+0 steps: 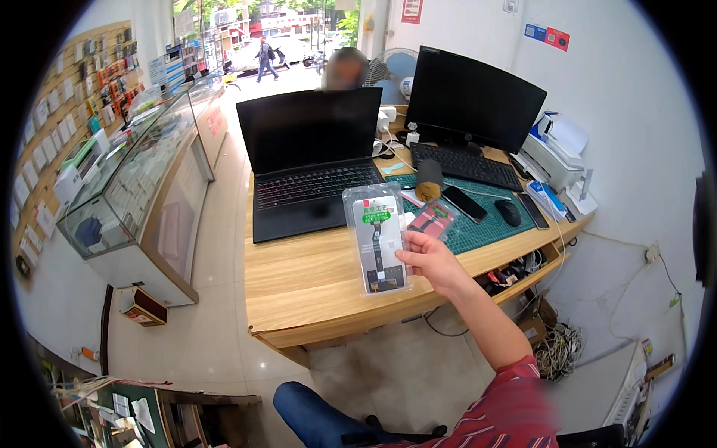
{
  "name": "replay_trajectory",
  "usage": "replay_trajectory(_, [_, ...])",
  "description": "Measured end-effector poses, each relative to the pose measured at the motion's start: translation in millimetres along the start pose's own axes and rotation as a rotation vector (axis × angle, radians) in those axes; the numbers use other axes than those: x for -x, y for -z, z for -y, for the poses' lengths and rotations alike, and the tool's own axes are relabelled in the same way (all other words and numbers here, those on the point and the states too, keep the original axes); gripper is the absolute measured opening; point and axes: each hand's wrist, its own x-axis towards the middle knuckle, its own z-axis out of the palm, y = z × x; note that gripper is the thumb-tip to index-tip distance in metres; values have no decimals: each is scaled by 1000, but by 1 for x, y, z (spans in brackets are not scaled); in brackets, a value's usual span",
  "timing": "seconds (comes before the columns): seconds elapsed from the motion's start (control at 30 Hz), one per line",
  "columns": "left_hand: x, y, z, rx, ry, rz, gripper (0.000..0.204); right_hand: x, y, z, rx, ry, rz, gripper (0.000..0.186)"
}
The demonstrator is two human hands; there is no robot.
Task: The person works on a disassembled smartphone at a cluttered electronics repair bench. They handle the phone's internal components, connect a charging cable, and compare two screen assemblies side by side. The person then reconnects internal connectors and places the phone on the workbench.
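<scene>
Right hand (433, 263), thumb and fingers pinched on the right edge of a clear plastic blister pack (382, 245) with white card and dark narrow strip, upright before a black open laptop (317, 187); left hand out of view, state unknown. Beyond the fingers: small red-backed clear packet (433, 221), green gridded mat (489, 239) bearing black phone (464, 203) and black mouse (508, 213), pale wood-grain worktop (299, 276) beneath. Step, as judged: pack held face-on; next move calls for steady edge grip, clear of laptop and packet.
</scene>
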Motion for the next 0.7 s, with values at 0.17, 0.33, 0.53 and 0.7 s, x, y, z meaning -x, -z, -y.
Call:
replay_trajectory(0.17, [4, -13, 26, 134, 219, -19, 43, 23, -48, 7, 94, -27, 190, 43])
replay_trajectory(0.33, [-61, -50, -42, 691, 459, 361, 54, 63, -152, -38, -16, -194, 637, 46])
replay_trajectory(0.53, [-53, 0, -42, 1238, 894, 40, 34, 137, -267, -56, 271, 153, 1056, 38])
replay_trajectory(0.7, [-18, 58, -29, 2185, 970, 321, 55, 143, -343, -73, 255, 173, 841, 30])
